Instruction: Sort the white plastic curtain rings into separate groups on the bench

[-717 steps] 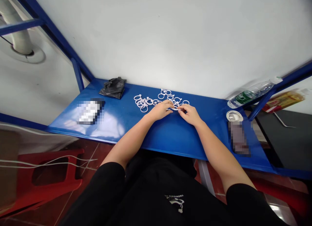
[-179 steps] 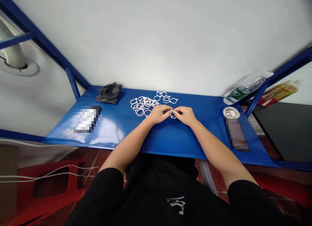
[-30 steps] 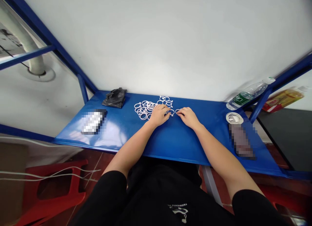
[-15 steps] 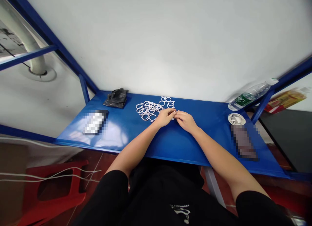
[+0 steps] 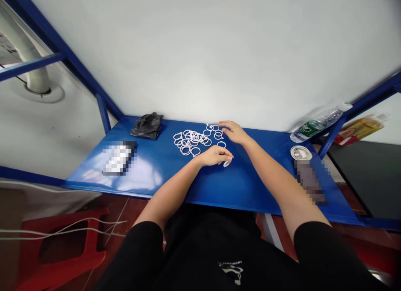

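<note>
A heap of several white plastic rings (image 5: 191, 139) lies on the blue table (image 5: 156, 169) near the wall. My left hand (image 5: 215, 155) rests on the table in front of the heap, fingers pinched on one white ring (image 5: 226, 163). My right hand (image 5: 232, 132) reaches to the back, its fingers spread over a few loose rings (image 5: 216, 131) at the right end of the heap. One single ring (image 5: 221, 144) lies between the two hands.
A crumpled black bag (image 5: 147, 124) lies at the back left, a blurred flat object (image 5: 118, 158) in front of it. At the right stand a roll of tape (image 5: 300, 152), a blurred dark object (image 5: 308, 180) and a lying water bottle (image 5: 318, 121). A red stool (image 5: 59, 245) is below left.
The hands, joined at one ring half a second ago, have parted. My right hand has moved back toward the wall to the loose rings; my left keeps a ring and has slid slightly nearer.
</note>
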The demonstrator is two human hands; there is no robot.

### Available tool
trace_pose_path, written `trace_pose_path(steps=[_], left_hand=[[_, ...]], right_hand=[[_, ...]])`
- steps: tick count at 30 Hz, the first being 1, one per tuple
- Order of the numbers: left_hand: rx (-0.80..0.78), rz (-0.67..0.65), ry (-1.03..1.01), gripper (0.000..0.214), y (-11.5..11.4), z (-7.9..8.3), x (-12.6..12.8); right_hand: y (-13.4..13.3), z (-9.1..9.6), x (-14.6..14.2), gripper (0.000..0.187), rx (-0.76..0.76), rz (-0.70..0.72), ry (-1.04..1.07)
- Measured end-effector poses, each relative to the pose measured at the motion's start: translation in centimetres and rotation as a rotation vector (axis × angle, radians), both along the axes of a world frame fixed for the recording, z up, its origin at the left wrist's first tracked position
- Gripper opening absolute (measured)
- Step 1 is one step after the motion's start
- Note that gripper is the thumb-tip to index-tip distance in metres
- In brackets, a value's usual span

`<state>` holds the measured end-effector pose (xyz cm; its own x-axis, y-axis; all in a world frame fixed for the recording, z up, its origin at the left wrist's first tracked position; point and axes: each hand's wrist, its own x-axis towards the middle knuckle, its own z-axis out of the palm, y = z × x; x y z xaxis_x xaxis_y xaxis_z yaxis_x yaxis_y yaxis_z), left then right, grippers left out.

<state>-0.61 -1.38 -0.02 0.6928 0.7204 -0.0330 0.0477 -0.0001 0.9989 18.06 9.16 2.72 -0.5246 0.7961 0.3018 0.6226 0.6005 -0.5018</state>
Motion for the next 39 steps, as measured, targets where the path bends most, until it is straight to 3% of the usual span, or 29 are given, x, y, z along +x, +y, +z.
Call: trace_pose_path(steps=[3, 7, 13, 18, 22, 26, 33, 39], left_hand=[[-0.074, -0.042, -0.019, 0.035, -0.1, 0.2, -0.3], [-0.144, 0.032, -0.028, 0.029, 0.2, 0.5, -0.9], [-0.176, 0.096, -0.051, 0.02, 0.8, 0.7, -1.2], [-0.181, 0.084, -0.034, 0.016, 0.7, 0.6, -1.0], [-0.175, 0.101, -0.035, 0.015, 0.6, 0.6, -1.1], [-0.154, 0.187, -0.061, 0.014, 0.6, 0.6, -1.1], [-0.167, 0.425, -0.143, 0.021, 1.1, 0.3, -0.8], [-0.119, 0.5, -0.16, 0.03, 1.6, -0.4, -0.9]], right_hand=[[2.2, -0.9, -2.7, 0.042, 0.006, 0.08, -0.128], [2.9, -2.4, -4.0, 0.042, 0.008, 0.122, -0.303], [0.6, -3.5, 1.2, 0.045, 0.056, -0.01, -0.323], [-3.2, -3.8, 6.7, 0.041, 0.09, -0.074, -0.304], [-6.3, -4.3, 9.3, 0.039, 0.079, -0.158, -0.264], [-7.6, -4.3, 10.2, 0.034, 0.015, -0.183, -0.218], [-7.9, -3.3, 9.2, 0.032, -0.023, -0.103, -0.236], [-8.0, -3.3, 9.0, 0.033, -0.031, -0.092, -0.228]])
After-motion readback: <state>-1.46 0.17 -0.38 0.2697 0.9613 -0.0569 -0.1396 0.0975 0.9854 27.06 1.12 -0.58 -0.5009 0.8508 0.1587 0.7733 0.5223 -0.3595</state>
